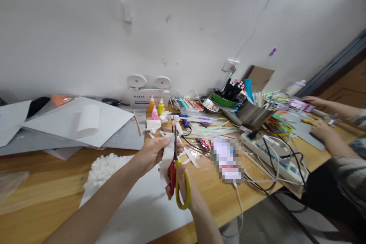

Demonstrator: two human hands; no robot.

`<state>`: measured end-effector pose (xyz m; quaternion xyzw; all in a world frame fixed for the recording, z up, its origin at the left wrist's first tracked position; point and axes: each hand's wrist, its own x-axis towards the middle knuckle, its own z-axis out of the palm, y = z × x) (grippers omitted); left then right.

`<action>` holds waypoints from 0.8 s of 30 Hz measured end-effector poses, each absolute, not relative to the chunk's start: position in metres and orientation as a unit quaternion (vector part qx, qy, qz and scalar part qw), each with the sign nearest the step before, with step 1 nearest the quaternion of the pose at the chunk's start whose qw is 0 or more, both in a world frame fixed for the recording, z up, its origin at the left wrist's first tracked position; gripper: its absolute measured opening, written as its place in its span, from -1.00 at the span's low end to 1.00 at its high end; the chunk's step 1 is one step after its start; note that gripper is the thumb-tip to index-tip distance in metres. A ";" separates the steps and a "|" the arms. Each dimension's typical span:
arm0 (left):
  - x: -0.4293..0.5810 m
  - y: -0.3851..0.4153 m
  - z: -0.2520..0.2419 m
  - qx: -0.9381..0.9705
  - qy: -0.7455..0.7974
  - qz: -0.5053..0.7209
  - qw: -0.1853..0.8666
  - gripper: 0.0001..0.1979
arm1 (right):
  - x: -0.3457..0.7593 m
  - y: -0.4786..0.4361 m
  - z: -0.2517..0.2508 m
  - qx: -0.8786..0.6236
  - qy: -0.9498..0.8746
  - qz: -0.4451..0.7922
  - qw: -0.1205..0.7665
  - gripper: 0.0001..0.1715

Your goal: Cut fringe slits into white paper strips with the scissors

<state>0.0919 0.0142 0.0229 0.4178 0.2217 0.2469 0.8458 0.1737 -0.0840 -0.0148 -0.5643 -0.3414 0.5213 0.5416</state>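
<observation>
My left hand is closed on a white strip of soft paper, which hangs down between the hands. In my right hand is a pair of scissors with one red and one yellow handle. Their blades point up and away, along the right side of the strip; whether they bite into it I cannot tell. Beneath my hands lies a white sheet. A ruffled cluster of white paper pieces rests on the sheet's far left part, partly behind my left forearm.
Behind my hands stand small paint bottles and a glue gun. A phone and a power strip with cables lie to the right. Foam boards carry a white roll. A co-worker's hands are at far right.
</observation>
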 end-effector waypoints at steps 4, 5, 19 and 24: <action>0.094 0.015 0.022 0.416 0.233 0.239 0.846 -0.76 | 0.173 -0.082 -0.026 -0.552 -0.368 0.507 0.550 -0.20; 0.095 0.014 0.022 0.415 0.236 0.239 0.845 -0.76 | 0.173 -0.081 -0.031 -0.553 -0.370 0.498 0.556 -0.20; 0.095 0.018 0.013 0.420 0.241 0.239 0.842 -0.74 | 0.173 -0.073 -0.051 -0.574 -0.392 0.445 0.564 -0.24; 0.096 0.017 0.016 0.416 0.238 0.240 0.844 -0.75 | 0.173 -0.070 -0.050 -0.578 -0.363 0.433 0.589 -0.27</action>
